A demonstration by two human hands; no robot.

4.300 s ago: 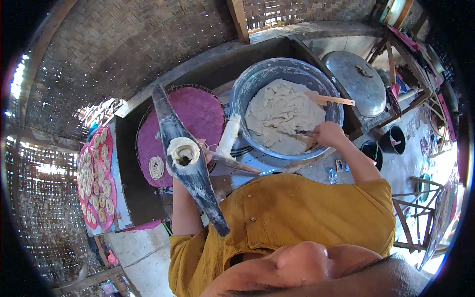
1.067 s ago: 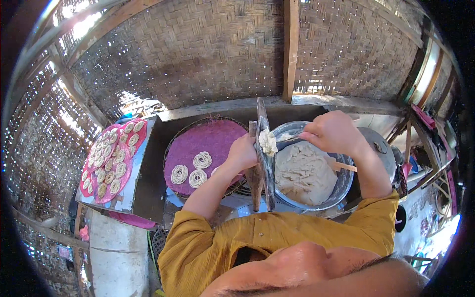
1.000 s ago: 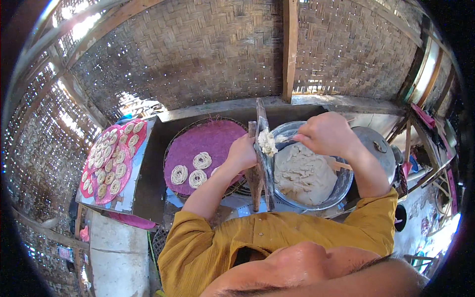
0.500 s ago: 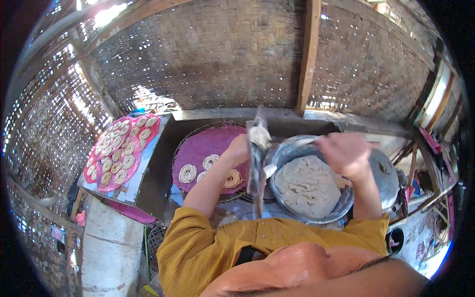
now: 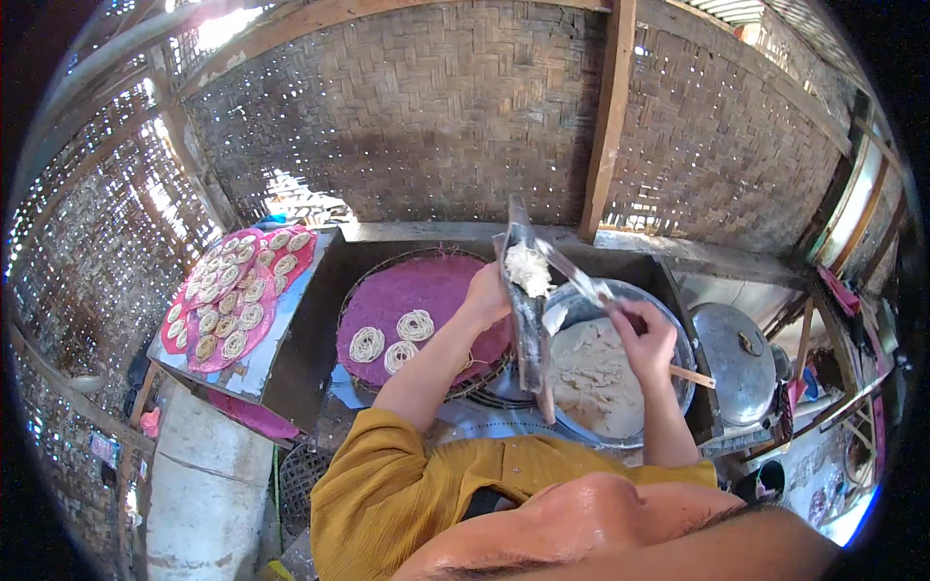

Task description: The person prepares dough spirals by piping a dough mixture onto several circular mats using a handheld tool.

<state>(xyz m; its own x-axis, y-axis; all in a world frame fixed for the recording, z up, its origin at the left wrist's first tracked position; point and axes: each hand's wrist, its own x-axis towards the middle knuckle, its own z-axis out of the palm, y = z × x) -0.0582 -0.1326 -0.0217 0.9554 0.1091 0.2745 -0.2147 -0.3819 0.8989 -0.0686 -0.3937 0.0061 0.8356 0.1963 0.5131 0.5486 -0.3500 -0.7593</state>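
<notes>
My left hand is closed round a long, narrow trough-like tool, tilted between the tray and the basin. A pale lump of dough sits in its upper part. My right hand grips a flat-bladed spatula by its wooden handle; the blade's far end is beside the lump. Below that hand, a metal basin holds soft, pale dough. At my left forearm lies a round tray covered with purple cloth, bearing several coiled dough nests; my forearm partly hides one.
On the left, a raised surface carries pink cloths with many coiled nests. A lidded metal pot stands right of the basin. Behind everything rise a woven bamboo wall and a wooden post.
My right hand has moved left and down from the basin's right rim, bringing the spatula blade to the lump. The trough-like tool has shifted slightly right, and the basin's dough surface looks lower.
</notes>
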